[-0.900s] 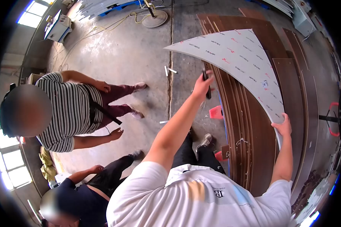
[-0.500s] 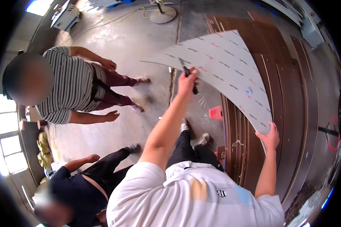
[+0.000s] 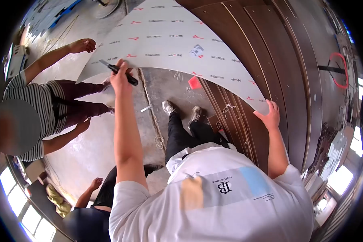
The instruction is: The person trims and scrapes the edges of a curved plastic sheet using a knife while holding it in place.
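My left hand [image 3: 122, 78] is closed around a utility knife [image 3: 130, 77] with a black handle. Its blade is out, pointing up and left over the near edge of a large white sheet [image 3: 161, 44] printed with rows of black and red marks. On the right, my right hand [image 3: 269, 116] grips the sheet's narrow end, thumb on one side and fingers on the other. The sheet bows in a curve, its right part over stacked brown boards [image 3: 270, 40] and its left part over the floor.
A person in a striped shirt [image 3: 44, 94] stands at the left, one hand near the sheet's far end. Another person in dark clothes [image 3: 88, 222] is at lower left. A red object [image 3: 195, 82] sits beside the boards. A red loop [image 3: 343, 70] shows at far right.
My view has turned, so the sheet and both hands appear further left and higher. The striped-shirt person's arm has risen toward the sheet. My hands keep hold of the knife and sheet.
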### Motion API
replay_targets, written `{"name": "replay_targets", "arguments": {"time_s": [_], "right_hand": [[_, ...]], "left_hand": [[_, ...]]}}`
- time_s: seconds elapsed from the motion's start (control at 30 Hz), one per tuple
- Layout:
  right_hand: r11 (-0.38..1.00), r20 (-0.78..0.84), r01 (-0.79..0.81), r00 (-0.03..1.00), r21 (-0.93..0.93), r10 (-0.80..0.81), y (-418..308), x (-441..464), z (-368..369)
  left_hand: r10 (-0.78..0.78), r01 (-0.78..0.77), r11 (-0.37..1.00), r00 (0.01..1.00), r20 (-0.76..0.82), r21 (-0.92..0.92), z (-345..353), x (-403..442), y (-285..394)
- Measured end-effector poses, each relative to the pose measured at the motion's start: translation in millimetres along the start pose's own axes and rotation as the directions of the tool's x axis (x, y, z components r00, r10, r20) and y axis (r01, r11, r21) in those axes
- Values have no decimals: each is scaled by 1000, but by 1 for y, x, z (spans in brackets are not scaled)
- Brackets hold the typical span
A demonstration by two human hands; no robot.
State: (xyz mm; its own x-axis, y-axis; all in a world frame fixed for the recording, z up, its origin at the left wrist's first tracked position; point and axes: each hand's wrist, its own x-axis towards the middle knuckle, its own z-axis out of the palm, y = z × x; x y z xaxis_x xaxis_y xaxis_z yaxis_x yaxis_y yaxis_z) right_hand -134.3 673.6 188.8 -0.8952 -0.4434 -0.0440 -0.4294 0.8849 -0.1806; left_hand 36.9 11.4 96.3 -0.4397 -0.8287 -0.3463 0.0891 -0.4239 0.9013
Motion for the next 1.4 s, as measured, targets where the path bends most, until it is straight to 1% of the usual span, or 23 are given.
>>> {"name": "replay_targets", "arguments": {"time_s": [0.07,0.17,0.27,0.33,0.43,0.5,0.53,0.6,0.63,0.7,0.77,0.83,0.87,0.93,0.97,1.1,1.13,1.2,1.23,1.27,1.33,1.37,1.4], "right_hand": [[999,-62,28,998,30,-26,16,-15,-8],[998,-71,-19,997,62,23,3,-12,-1],[998,-126,44,991,48,-37,1,-5,17],[998,-165,54,985,41,-46,-1,-7,19],[996,-228,76,972,45,-64,-7,-11,17],[995,-271,70,961,72,-48,-5,-6,18],[995,-265,56,964,81,-32,-4,-11,15],[994,-277,48,961,101,-19,-11,-9,17],[994,-242,26,970,109,1,-9,-14,13],[992,-247,31,969,125,1,-7,-17,4],[986,-238,25,971,166,16,-2,-18,7],[987,-232,50,973,153,-14,4,-21,1],[988,-227,66,973,141,-32,9,-25,-4],[994,-220,-13,975,109,37,33,-43,-2],[995,-219,-41,974,94,61,45,-50,0],[994,-213,-37,975,101,58,48,-59,7],[998,-200,-20,979,62,32,45,-59,8],[995,-173,-30,984,97,46,41,-58,15],[992,-151,-41,987,116,58,38,-54,21],[992,-161,0,987,130,21,26,-45,24],[987,-179,58,983,149,-30,-2,-21,27],[985,-180,99,981,144,-72,-19,-5,29],[980,-176,132,979,146,-105,-30,6,34]], "left_hand": [[-40,39,999,999,-27,-34,4,-10,7],[-23,22,999,999,-28,-37,2,-6,9],[0,-3,999,998,-57,-52,0,0,6],[-27,25,999,998,-58,-34,6,-12,6],[-45,45,999,999,7,-11,25,-33,-2],[-71,70,997,997,39,26,57,-54,-12],[-93,91,994,995,47,55,67,-69,-19],[-100,91,993,986,136,70,91,-91,-32],[-125,114,990,982,139,87,103,-110,-37],[-125,109,989,978,168,101,122,-134,-42],[-107,92,991,983,151,99,122,-132,-42],[-102,86,989,986,134,118,119,-129,-40],[-114,93,987,980,163,129,117,-130,-40],[-137,107,983,968,212,148,104,-122,-45],[-124,94,986,964,235,136,104,-127,-43],[-146,126,983,977,153,131,101,-147,-34],[-143,130,985,983,117,116,96,-152,-36],[-46,44,999,985,165,14,74,-158,-49],[-78,68,993,991,108,92,65,-164,-44],[-115,105,981,992,52,163,55,-166,-37],[-114,112,983,993,8,143,24,-160,-37],[-124,133,975,990,-64,176,7,-151,-39],[-100,112,986,990,-95,127,-6,-148,-36]]}}
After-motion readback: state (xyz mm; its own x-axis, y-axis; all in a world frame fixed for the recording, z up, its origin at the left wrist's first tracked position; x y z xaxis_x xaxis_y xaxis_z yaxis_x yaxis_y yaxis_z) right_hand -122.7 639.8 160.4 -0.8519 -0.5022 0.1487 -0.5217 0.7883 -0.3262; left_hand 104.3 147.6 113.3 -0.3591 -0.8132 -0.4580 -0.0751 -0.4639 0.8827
